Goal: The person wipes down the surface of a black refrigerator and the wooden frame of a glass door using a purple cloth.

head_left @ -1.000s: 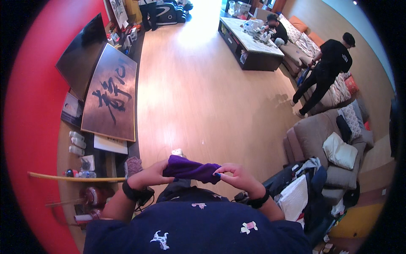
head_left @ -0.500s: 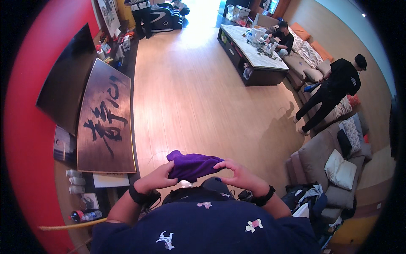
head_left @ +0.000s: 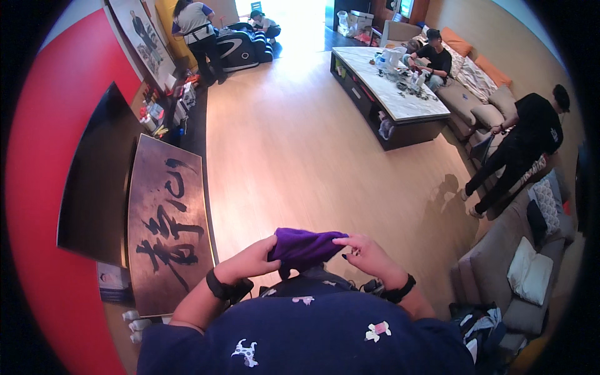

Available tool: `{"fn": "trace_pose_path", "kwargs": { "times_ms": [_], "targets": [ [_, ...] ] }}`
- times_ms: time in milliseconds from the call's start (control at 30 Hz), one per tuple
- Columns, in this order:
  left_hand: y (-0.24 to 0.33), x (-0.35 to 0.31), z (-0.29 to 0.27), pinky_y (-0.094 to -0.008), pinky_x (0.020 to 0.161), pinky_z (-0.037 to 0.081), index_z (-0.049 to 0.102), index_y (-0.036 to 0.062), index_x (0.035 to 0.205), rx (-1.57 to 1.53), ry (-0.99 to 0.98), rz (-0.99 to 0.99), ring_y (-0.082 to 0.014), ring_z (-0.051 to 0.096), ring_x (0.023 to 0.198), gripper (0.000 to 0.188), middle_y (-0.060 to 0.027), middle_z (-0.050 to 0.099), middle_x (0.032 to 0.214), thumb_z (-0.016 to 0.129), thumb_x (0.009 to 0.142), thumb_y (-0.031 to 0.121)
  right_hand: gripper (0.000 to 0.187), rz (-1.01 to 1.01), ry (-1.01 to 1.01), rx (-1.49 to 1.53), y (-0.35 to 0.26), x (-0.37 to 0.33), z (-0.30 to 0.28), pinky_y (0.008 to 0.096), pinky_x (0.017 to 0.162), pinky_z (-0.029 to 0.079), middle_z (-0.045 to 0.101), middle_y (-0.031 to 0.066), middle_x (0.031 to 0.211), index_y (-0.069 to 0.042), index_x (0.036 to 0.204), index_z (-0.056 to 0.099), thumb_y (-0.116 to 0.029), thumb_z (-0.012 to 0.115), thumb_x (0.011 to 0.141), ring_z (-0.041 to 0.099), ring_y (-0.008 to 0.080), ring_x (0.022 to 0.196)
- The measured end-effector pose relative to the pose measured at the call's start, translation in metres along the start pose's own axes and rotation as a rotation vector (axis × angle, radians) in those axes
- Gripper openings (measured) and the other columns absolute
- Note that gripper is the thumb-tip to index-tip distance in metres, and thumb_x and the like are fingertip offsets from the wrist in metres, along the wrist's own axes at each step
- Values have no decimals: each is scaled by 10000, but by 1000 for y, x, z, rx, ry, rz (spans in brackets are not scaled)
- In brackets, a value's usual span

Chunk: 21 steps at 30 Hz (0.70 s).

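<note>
Through my feed, I see the left hand point(head_left: 257, 260) grasping one end of a purple cloth point(head_left: 305, 247) — the right hand point(head_left: 370, 256) grips the other. It hangs between them, just beyond the dark shirt point(head_left: 300, 337) — well apart from the marble-topped desk point(head_left: 417, 111) ahead, to the right.

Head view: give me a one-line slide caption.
Left hand and right hand hold a purple cloth between them, with a table and a sofa off to the right.
</note>
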<state>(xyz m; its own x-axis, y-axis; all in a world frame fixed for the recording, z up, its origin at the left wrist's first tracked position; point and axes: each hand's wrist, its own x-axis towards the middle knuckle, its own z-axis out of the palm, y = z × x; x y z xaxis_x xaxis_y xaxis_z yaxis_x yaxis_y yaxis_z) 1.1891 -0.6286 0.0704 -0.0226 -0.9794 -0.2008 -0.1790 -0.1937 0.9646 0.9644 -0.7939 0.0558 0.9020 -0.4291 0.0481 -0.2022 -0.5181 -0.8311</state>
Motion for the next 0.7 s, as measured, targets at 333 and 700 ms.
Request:
{"fn": "trace_pose_path", "kwargs": {
  "times_ms": [333,700],
  "targets": [
    [13,62,-88,-269,840,381,363,44,1239,126,96,-65,-120,459,971,555,-42,504,1066,536,715,-11,465,-36,-126,120,22,126,-33,239,572,383,504,77,783,-115,1089,572,85,409,702,495,164,678],
    [-33,128,-206,-311,781,380,466,66,1136,286,233,11,-222,461,860,532,-104,515,914,565,623,-35,491,46,-286,97,32,275,-50,257,649,404,510,78,881,-104,1120,537,96,440,682,499,170,754]
  ]
}}
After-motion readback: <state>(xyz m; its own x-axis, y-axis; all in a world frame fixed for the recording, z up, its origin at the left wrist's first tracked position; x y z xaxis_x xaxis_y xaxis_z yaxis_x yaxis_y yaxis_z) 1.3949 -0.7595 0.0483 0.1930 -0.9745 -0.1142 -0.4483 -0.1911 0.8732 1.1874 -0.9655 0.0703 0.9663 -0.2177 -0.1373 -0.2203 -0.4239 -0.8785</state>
